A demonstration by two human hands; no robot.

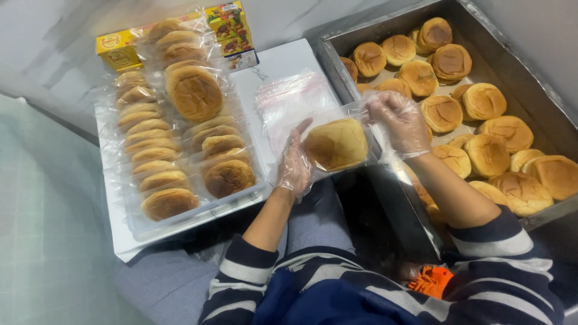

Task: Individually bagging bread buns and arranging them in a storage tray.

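Observation:
A round golden bun (336, 143) sits inside a clear plastic bag that I hold up between both hands. My left hand (295, 161), in a thin clear glove, grips the bag's left end. My right hand (398, 123), also gloved, pinches the bag's right end by its opening. Under the bag lies a small stack of empty clear bags (289, 102) on a white board (283, 63).
A metal tray (542, 108) at the right holds several loose buns (487, 153). At the left, rows of bagged buns (174, 138) lie on the white board. Yellow and green small boxes (232, 33) stand at the back. An orange object (430, 280) is by my lap.

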